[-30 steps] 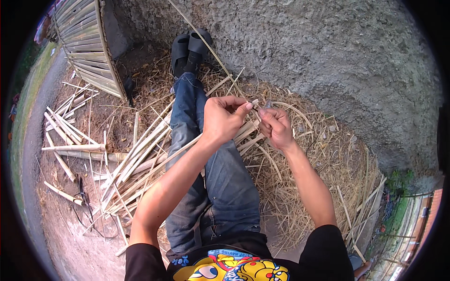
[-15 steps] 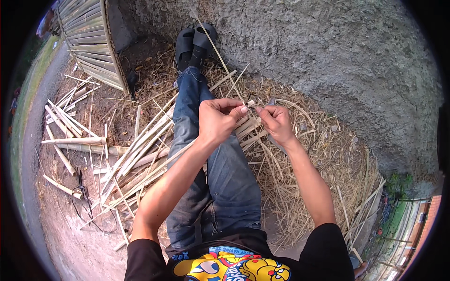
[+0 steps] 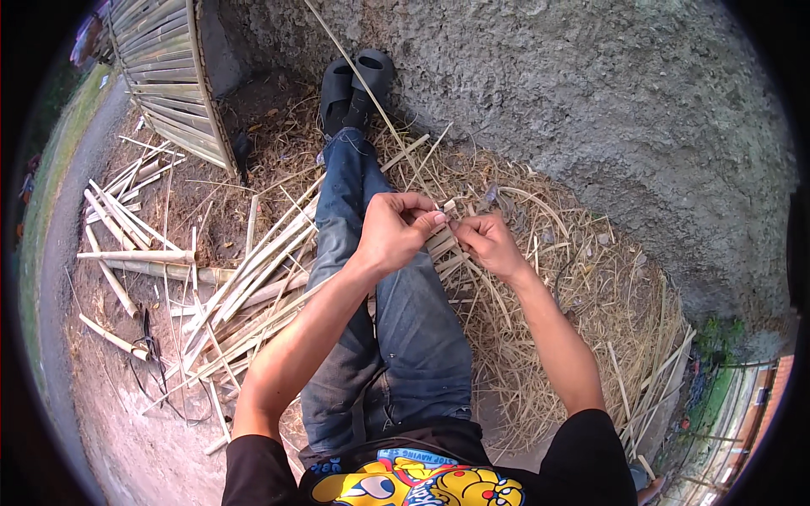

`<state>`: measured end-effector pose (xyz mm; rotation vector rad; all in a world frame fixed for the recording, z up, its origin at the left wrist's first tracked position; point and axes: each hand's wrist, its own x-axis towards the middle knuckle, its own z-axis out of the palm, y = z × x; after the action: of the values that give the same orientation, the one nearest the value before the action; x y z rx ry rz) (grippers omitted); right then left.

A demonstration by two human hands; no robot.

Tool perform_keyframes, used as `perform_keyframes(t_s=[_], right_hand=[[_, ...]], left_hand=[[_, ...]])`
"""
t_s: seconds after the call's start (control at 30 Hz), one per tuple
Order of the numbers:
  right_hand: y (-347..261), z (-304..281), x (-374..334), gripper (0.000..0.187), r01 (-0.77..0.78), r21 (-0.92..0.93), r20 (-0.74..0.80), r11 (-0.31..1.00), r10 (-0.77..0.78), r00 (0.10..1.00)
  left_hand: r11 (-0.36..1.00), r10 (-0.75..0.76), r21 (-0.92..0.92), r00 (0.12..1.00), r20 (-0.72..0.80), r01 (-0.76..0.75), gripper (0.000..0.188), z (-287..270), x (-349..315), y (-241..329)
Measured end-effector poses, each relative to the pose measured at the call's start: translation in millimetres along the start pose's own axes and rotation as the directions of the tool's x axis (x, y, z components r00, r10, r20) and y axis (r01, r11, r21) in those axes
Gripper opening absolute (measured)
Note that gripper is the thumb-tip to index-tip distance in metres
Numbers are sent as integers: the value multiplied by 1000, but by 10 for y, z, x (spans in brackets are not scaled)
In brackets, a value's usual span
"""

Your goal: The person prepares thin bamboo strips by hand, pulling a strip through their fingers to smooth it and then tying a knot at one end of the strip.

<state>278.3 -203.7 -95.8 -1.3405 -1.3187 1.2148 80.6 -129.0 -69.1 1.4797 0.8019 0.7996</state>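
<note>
A long thin bamboo strip runs from my fingers up past my feet to the top of the view. My left hand is closed in a pinch on it near its lower end. Thumb to forefinger, my right hand pinches close against the left fingertips, at the strip's end. Whatever small part lies between those right fingers is hidden. Behind both hands, a pile of split bamboo strips lies across and beside my legs.
More bamboo strips lie at my left, with thicker bamboo pieces beyond. Dry shavings cover the ground at my right. A rough grey wall rises ahead and right. A bamboo slat panel stands at the far left.
My right hand has come left and slightly down, closer to the left fingertips. The strip's far part has swung left. My left hand has shifted slightly down.
</note>
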Motion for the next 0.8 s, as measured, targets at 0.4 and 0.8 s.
perform_keyframes(t_s=[0.4,0.8], right_hand=[[-542,226,-381,37,59,-382,-222,922,-154,963],[-547,1040,-415,12,-46,-852,-168,521,-190,967]], left_hand=[[993,-8,114,995,-101,19,13,99,-153,-125],[993,-112,23,991,-72,114,16,15,-100,-149]])
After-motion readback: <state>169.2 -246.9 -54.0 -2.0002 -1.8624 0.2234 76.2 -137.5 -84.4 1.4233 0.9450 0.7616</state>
